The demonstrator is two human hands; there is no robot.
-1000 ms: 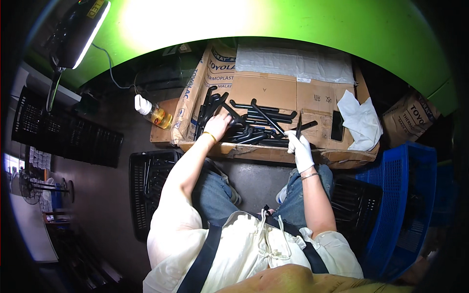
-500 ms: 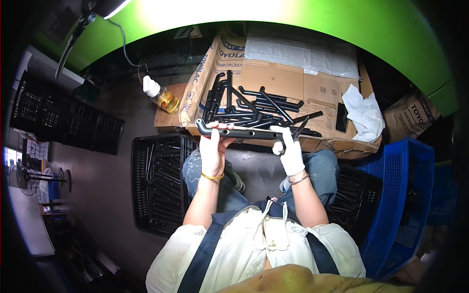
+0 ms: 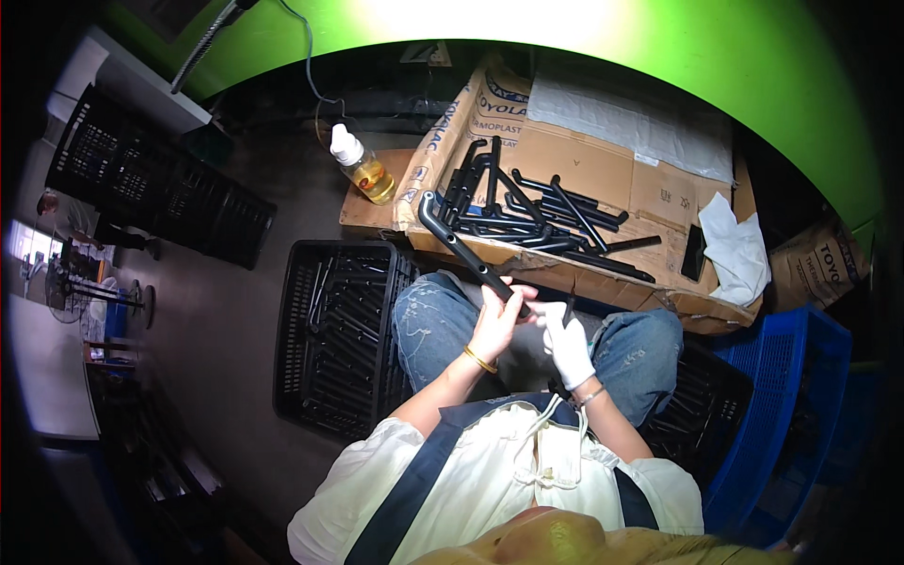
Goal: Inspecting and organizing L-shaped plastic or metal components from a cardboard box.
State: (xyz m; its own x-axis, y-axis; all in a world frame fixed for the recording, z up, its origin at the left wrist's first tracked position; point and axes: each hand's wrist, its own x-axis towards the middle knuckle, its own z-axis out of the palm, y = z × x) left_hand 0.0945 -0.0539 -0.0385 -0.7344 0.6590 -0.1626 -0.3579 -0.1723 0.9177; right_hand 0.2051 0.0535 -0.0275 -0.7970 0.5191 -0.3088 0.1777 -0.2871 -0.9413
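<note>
A cardboard box point(image 3: 603, 181) before you bears loose black tubes point(image 3: 577, 214); a black crate point(image 3: 287, 350) at left holds more. One bent black tube point(image 3: 461, 250) slants near the box, its lower end gripped by your left hand point(image 3: 496, 327). Your gloved right hand point(image 3: 569, 353) clasps a slim dark tool point(image 3: 570, 305) beside it. You seem busy at that end; the next move wants a steady tube.

The bent bar point(image 3: 459, 249) looks glossy, the box point(image 3: 593, 160) matt cardboard.

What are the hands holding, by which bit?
The left hand grips a black bent tube near its straight end; the right hand holds a thin dark thing, exact grip unclear.
</note>
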